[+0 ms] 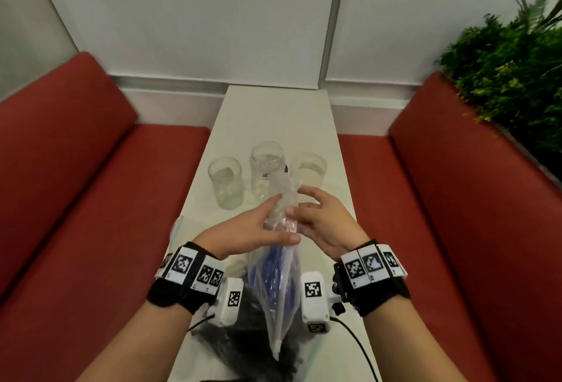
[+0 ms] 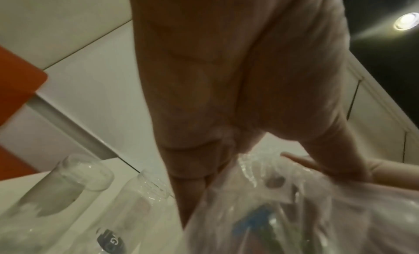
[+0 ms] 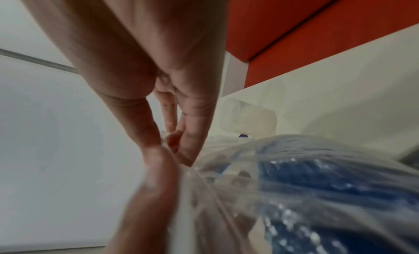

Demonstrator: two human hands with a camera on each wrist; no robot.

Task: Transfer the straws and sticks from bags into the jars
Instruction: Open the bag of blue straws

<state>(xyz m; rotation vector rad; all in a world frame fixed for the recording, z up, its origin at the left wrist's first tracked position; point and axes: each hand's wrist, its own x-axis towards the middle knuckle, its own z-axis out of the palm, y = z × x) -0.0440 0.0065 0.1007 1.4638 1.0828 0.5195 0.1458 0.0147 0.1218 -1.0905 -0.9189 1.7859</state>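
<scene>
Gripping the clear bag (image 1: 281, 223) with the left hand (image 1: 249, 234), right hand (image 1: 322, 220) pinching its mouth; it should peel gently, sparing the jars (image 1: 267, 169) behind.

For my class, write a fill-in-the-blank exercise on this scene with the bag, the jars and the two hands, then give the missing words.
1. Both hands, the left hand and the right hand, hold a clear plastic bag with ____ contents showing through it.
2. Beyond the bag, ____ clear jars stand on the white table.
3. The left jar holds ____ straws or sticks so far.
4. The benches on both sides of the table are ____.

Missing words: blue; three; no; red
</scene>
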